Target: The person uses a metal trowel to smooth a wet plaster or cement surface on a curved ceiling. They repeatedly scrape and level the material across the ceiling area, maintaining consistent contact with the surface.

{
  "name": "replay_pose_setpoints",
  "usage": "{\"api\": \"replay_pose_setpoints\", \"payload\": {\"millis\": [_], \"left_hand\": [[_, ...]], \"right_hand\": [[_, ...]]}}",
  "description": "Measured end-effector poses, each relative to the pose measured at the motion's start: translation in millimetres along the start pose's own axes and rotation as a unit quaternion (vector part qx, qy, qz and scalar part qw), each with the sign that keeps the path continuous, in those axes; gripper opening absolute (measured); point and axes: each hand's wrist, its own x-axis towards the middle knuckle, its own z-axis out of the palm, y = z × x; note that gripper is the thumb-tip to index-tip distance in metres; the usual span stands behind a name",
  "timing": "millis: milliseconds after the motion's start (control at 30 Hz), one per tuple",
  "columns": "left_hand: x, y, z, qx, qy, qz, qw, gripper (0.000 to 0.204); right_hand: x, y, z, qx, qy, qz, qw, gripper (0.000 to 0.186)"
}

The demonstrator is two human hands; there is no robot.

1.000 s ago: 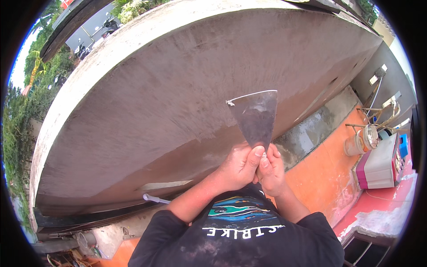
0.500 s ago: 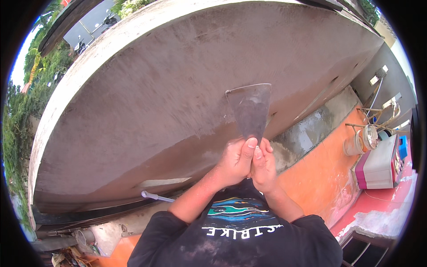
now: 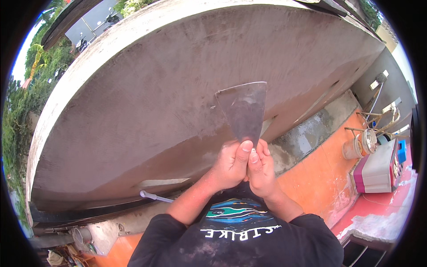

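A wide, fan-shaped scraper (image 3: 245, 111) points away from me, its metal blade in front of the grey-brown wall. My left hand (image 3: 230, 167) and my right hand (image 3: 261, 173) are closed together around its handle, which they hide. Both thumbs lie side by side at the narrow base of the blade. The wall (image 3: 147, 93) has a dull surface, with a darker, damp-looking band along its lower part. Whether the blade edge touches the wall, I cannot tell.
A white-topped edge (image 3: 84, 71) bounds the wall. Orange floor (image 3: 307, 191) and a wet grey strip (image 3: 307, 140) run along its foot. At right are buckets (image 3: 353, 147) and a white-and-magenta box (image 3: 376, 171). A pale rod (image 3: 155, 196) shows beside my left forearm.
Both hands and the scraper have shifted slightly left, and the blade leans a little more to the left. The grip looks the same.
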Motion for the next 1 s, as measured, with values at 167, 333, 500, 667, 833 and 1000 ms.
{"api": "replay_pose_setpoints", "payload": {"millis": [167, 333, 500, 667, 833, 1000], "left_hand": [[3.9, 6.1, 1.9, 0.012, -0.041, -0.032, 0.999, 0.054], [-28.7, -41.9, 16.4, -0.067, -0.029, -0.162, 0.984, 0.050], [-28.9, -52.1, 19.5, -0.084, -0.005, -0.158, 0.984, 0.050], [1.0, -12.3, 14.6, 0.005, -0.001, -0.046, 0.999, 0.059], [17.4, 0.1, 23.1, 0.005, -0.029, -0.002, 1.000, 0.058], [-19.9, -36.8, 45.5, -0.066, 0.013, -0.113, 0.991, 0.056]], "right_hand": [[-2.8, -8.9, -4.0, 0.016, -0.006, 0.033, 0.999, 0.031], [-37.2, 28.6, -14.5, -0.013, 0.004, 0.119, 0.993, 0.034], [-38.4, 39.4, -14.4, 0.013, 0.026, 0.132, 0.991, 0.036], [-4.5, 10.1, -3.0, -0.031, 0.048, -0.023, 0.998, 0.036], [-2.6, -10.3, -22.7, 0.003, 0.008, -0.016, 1.000, 0.036], [-40.4, 14.3, -27.9, -0.026, 0.020, 0.121, 0.992, 0.036]]}}
